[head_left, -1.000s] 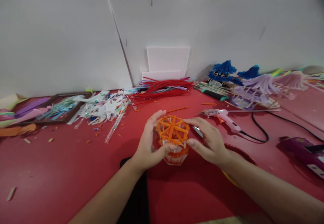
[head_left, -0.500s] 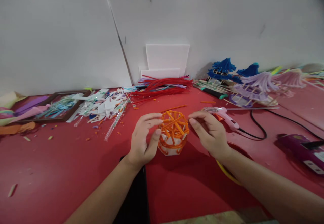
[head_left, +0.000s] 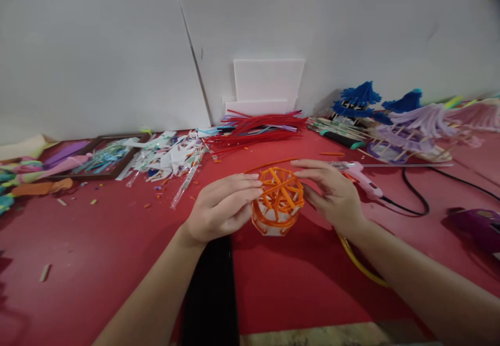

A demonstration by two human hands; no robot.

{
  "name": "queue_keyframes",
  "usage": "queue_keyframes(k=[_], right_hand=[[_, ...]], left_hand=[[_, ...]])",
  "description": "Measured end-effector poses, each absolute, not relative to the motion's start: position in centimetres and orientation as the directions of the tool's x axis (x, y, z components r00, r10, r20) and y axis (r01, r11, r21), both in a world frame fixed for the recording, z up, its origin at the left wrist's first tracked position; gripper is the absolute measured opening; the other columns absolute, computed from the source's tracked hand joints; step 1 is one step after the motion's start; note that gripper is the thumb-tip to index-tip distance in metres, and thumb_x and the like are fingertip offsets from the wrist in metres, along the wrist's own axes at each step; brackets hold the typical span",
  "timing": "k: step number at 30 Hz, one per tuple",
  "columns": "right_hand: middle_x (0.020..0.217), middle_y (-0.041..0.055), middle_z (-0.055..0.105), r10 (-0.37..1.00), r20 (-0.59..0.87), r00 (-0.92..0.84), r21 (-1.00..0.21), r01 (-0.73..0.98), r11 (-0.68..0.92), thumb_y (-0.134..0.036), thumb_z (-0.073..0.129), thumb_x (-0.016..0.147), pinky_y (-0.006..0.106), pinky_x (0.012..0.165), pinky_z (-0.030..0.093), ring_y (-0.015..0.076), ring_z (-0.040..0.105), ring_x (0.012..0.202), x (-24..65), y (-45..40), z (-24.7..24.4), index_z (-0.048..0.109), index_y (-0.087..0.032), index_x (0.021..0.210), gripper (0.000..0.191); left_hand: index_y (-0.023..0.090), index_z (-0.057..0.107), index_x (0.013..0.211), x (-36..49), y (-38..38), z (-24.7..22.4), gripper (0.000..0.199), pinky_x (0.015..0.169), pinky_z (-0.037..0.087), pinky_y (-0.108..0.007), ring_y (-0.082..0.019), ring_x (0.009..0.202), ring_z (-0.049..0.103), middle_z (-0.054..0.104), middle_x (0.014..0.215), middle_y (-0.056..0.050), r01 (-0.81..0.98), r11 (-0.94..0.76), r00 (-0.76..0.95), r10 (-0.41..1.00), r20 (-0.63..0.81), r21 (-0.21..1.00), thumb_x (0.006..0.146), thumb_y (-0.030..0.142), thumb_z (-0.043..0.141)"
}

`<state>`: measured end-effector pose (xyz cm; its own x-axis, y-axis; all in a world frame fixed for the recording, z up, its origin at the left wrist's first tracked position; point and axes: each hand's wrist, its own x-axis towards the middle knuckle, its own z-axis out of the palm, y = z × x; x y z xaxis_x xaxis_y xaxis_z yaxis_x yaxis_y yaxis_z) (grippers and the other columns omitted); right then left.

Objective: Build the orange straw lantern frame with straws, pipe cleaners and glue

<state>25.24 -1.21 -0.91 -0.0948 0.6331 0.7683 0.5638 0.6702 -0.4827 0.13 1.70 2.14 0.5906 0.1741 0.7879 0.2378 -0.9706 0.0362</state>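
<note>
Between my hands sits a small orange pipe-cleaner model [head_left: 279, 192] on a white many-sided base, its top crossed by spoke-like orange strips. My left hand [head_left: 223, 206] holds its left side, fingers together along the upper rim and thumb mostly hidden. On the opposite side my right hand [head_left: 335, 194] has its fingers bent round the upper right edge, the thumb tucked close to the frame. A loose orange pipe cleaner [head_left: 269, 164] lies just behind the model.
Red pipe cleaners [head_left: 261, 128] lie at the back before white foam boards [head_left: 269, 79]. A pink glue gun [head_left: 365, 180], purple device [head_left: 474, 229] and yellow ring [head_left: 361, 265] are right. Blue and lilac models [head_left: 359, 96] stand beyond. Scraps [head_left: 174, 153] lie left; a black slab [head_left: 213, 294] is in front.
Both hands have closed in on the orange model; the left fingers, earlier spread, now lie together along it. The right fingers have moved onto its edge. The view has shifted slightly.
</note>
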Motion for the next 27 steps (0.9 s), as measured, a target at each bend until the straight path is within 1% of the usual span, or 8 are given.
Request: queue_keyframes(k=[2, 5, 8, 11, 16, 20, 23, 27], right_hand=[[0.115, 0.0078, 0.072, 0.634, 0.764, -0.119, -0.496, 0.522, 0.694, -0.014, 0.058, 0.087, 0.04, 0.091, 0.056, 0.0204, 0.068, 0.108, 25.3, -1.2, -0.9, 0.067, -0.025, 0.101, 0.02], [0.108, 0.0058, 0.075, 0.604, 0.786, -0.133, -0.477, 0.491, 0.729, -0.011, 0.059, 0.087, 0.035, 0.084, 0.059, 0.0179, 0.071, 0.098, 25.3, -1.5, -0.7, 0.066, -0.026, 0.1, 0.021], [0.099, 0.0041, 0.077, 0.535, 0.834, -0.133, -0.397, 0.528, 0.75, -0.009, 0.061, 0.086, 0.03, 0.078, 0.061, 0.0161, 0.074, 0.089, 25.1, -2.0, -0.2, 0.068, -0.025, 0.094, 0.02], [0.096, 0.0046, 0.078, 0.471, 0.867, -0.162, -0.317, 0.55, 0.773, -0.007, 0.063, 0.085, 0.028, 0.078, 0.061, 0.0159, 0.074, 0.087, 25.0, -2.4, 0.3, 0.07, -0.024, 0.094, 0.021], [0.088, 0.0055, 0.075, 0.36, 0.911, -0.2, -0.196, 0.56, 0.805, -0.004, 0.067, 0.081, 0.028, 0.073, 0.061, 0.016, 0.072, 0.081, 25.3, -2.3, 0.3, 0.071, -0.022, 0.09, 0.021], [0.079, 0.0041, 0.071, 0.321, 0.921, -0.223, -0.167, 0.519, 0.838, 0.0, 0.063, 0.08, 0.034, 0.071, 0.06, 0.0186, 0.07, 0.081, 25.3, -2.1, 0.4, 0.07, -0.022, 0.088, 0.024], [0.077, 0.0039, 0.07, 0.31, 0.922, -0.233, -0.154, 0.512, 0.845, 0.002, 0.062, 0.079, 0.034, 0.071, 0.06, 0.0194, 0.07, 0.083, 25.1, -2.1, 0.6, 0.069, -0.021, 0.088, 0.026], [0.081, 0.0052, 0.071, 0.346, 0.909, -0.233, -0.173, 0.546, 0.82, -0.001, 0.061, 0.081, 0.034, 0.072, 0.06, 0.0194, 0.07, 0.083, 24.9, -2.2, 0.5, 0.069, -0.022, 0.092, 0.025]], left_hand=[[0.016, 0.062, 0.11, 0.3, 1.6, 2.1, 0.032, 0.091, 0.061, -0.037, -0.02, 0.107, 0.068, 0.073, 0.107, -0.012, 0.231, -0.972, 0.586, 0.17, 0.792, 0.037, 0.08, 0.004, 0.065], [0.015, 0.064, 0.109, 0.3, 1.5, 2.0, 0.029, 0.092, 0.06, -0.036, -0.021, 0.109, 0.067, 0.073, 0.108, -0.013, 0.23, -0.972, 0.586, 0.182, 0.79, 0.053, 0.081, 0.005, 0.067], [0.017, 0.064, 0.111, 0.2, 1.3, 1.9, 0.027, 0.092, 0.06, -0.036, -0.02, 0.111, 0.066, 0.073, 0.109, -0.011, 0.236, -0.969, 0.584, 0.2, 0.787, 0.071, 0.086, 0.006, 0.063], [0.019, 0.064, 0.111, 0.2, 1.1, 1.9, 0.025, 0.089, 0.061, -0.036, -0.02, 0.109, 0.067, 0.073, 0.108, -0.009, 0.249, -0.967, 0.578, 0.194, 0.793, 0.054, 0.088, 0.008, 0.062], [0.014, 0.067, 0.098, 0.4, 1.0, 2.0, 0.019, 0.085, 0.061, -0.034, -0.02, 0.101, 0.068, 0.073, 0.101, -0.009, 0.24, -0.971, 0.513, 0.14, 0.847, 0.015, 0.082, 0.005, 0.068], [0.015, 0.067, 0.091, 0.5, 1.0, 2.1, 0.015, 0.08, 0.06, -0.032, -0.019, 0.092, 0.067, 0.072, 0.092, -0.006, 0.263, -0.965, 0.493, 0.13, 0.86, -0.005, 0.079, 0.006, 0.071], [0.016, 0.066, 0.09, 0.6, 1.1, 2.0, 0.015, 0.079, 0.059, -0.031, -0.018, 0.09, 0.066, 0.071, 0.089, -0.005, 0.269, -0.963, 0.5, 0.125, 0.857, -0.017, 0.079, 0.005, 0.07], [0.016, 0.065, 0.092, 0.8, 1.3, 1.8, 0.018, 0.081, 0.058, -0.031, -0.018, 0.092, 0.067, 0.071, 0.09, -0.006, 0.271, -0.962, 0.497, 0.178, 0.849, 0.043, 0.081, 0.002, 0.067]])
